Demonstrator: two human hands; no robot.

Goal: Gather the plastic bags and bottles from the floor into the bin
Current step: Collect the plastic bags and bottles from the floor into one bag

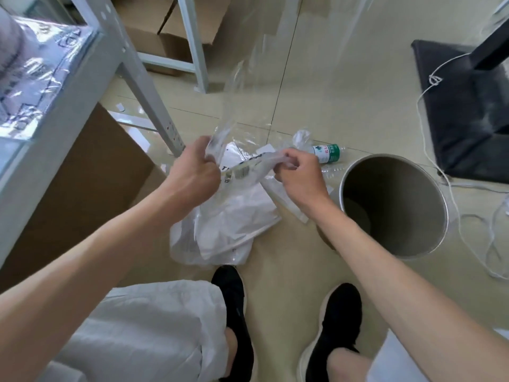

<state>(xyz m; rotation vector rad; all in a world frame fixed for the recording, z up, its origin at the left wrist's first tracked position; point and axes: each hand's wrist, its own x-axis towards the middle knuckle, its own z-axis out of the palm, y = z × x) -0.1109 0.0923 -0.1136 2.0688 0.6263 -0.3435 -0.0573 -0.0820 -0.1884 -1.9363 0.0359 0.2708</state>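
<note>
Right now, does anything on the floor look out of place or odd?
Only the litter: a green-labelled bottle lies on its side beyond the bin, which looks empty. Both hands grip clear plastic bags.

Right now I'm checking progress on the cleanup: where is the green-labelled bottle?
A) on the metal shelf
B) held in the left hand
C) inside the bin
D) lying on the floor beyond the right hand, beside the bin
D: the green-labelled bottle lies on the tiles just past the right hand, outside the bin, while both hands grip plastic bags.
</note>
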